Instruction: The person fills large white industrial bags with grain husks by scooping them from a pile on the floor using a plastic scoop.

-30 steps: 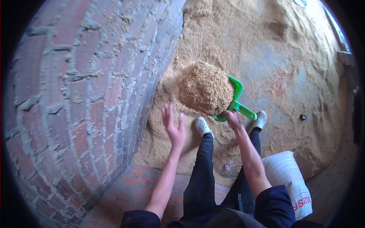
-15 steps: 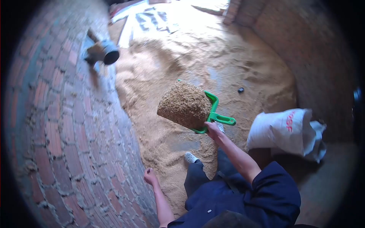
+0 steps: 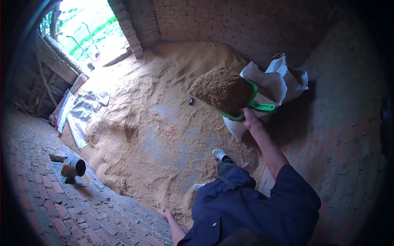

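Observation:
My right hand (image 3: 251, 119) is closed on the back edge of a green dustpan (image 3: 253, 95), near its handle. Brown grain (image 3: 221, 88) is heaped in the pan. In the head view the loaded dustpan overlaps the white sack (image 3: 269, 80), whose mouth gapes to the right. Low beside the brick wall, my left hand (image 3: 166, 214) hangs with its fingers loosely curled, and nothing shows in it.
Loose grain (image 3: 135, 135) covers much of the floor, with a small black object (image 3: 191, 101) on it. A pipe stub (image 3: 74, 167) juts from the brick wall (image 3: 53, 201). Silvery sheeting (image 3: 87, 110) lies near the bright doorway (image 3: 92, 30).
The view has swung to the right. My right hand has carried the loaded dustpan from over the grain to the white sack. My left hand stays low by the wall.

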